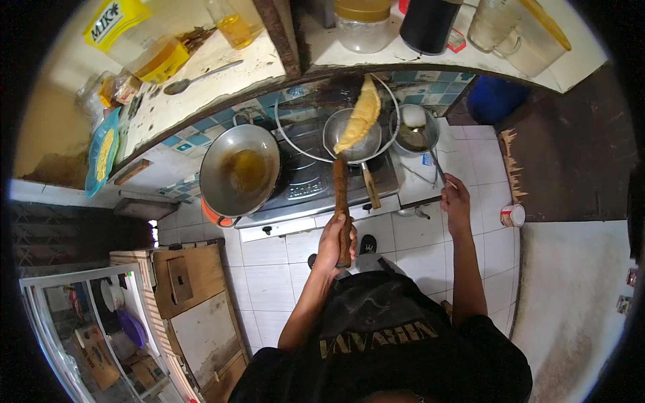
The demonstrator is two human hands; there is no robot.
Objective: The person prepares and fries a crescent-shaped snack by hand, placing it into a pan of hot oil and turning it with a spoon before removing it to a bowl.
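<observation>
My left hand (335, 242) grips the turned wooden handle (341, 216) of a large round wire-rimmed strainer (297, 145), held over the gas stove. A folded yellow piece of food (360, 118), like an omelette or pancake, lies across it. Through the ring shows a smaller metal strainer (332, 133) with its own wooden handle (371, 187). My right hand (456, 196) holds the thin metal handle of a utensil (438, 163) whose far end reaches into a small metal pot (434, 132). Inside that pot is a rounded white thing (414, 116), which I cannot identify.
A wok (211, 174) with brownish oil at its bottom sits on the stove's (307, 191) left side. Above runs a shelf ledge (237, 75) with a spoon (201, 78), an oil bottle (234, 30) and jars (363, 35). A wooden cabinet (189, 282) stands left; a can (512, 215) is at right.
</observation>
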